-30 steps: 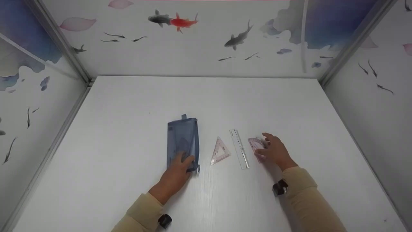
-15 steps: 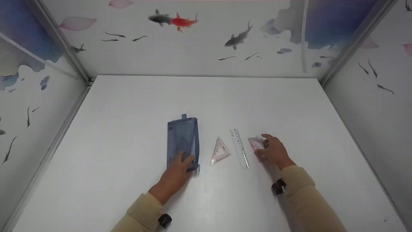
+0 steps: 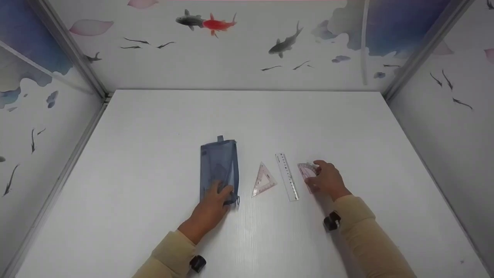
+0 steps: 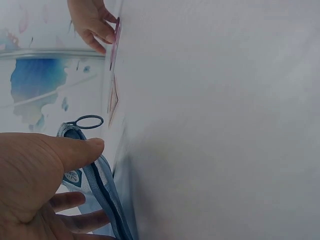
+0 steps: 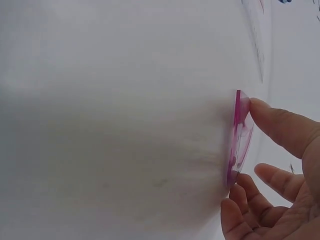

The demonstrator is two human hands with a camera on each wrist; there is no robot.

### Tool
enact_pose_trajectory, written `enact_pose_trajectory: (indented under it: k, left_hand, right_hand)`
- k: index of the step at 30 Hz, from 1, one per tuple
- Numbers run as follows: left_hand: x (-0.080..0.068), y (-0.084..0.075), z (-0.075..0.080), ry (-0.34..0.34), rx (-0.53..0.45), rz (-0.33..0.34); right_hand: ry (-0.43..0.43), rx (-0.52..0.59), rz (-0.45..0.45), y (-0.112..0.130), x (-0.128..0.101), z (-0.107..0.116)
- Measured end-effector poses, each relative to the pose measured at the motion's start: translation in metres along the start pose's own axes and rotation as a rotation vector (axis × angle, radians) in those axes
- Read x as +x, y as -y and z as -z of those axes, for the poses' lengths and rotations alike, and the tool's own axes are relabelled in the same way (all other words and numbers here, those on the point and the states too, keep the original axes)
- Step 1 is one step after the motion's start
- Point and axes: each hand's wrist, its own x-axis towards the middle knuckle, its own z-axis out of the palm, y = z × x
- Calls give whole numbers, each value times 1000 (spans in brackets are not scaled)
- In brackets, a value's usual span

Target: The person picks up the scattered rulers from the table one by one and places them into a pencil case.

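Note:
A blue mesh zip pencil case [image 3: 216, 158] lies flat left of centre. My left hand [image 3: 208, 210] grips its near end, the thumb by the zip edge and the fingers over the mesh. In the left wrist view a ring pull [image 4: 89, 121] sticks out beyond the thumb. To the right, my right hand [image 3: 330, 179] pinches a clear pink-tinted protractor [image 3: 307, 170] between thumb and fingertips; the right wrist view shows the protractor [image 5: 234, 145] edge-on, tilted. Between the hands lie a clear triangular set square [image 3: 264, 189] and a clear straight ruler [image 3: 287, 177].
A white table [image 3: 154, 123] carries everything, with white panels printed with fish [image 3: 220, 25] and petals standing at its back and sides. A small black device [image 3: 198, 264] sits at the left wrist, another black device [image 3: 332, 221] at the right one.
My right wrist and forearm have shifted slightly left, while the fingers stay at the protractor. The left hand and pencil case have kept their place. The head view has tilted a little.

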Motion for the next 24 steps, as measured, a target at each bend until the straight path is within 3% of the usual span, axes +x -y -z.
enact_pose_trajectory:
  k: [24]
  left_hand:
    - [0, -1, 1, 0, 21, 4]
  right_hand:
    - [54, -7, -61, 5, 6, 2]
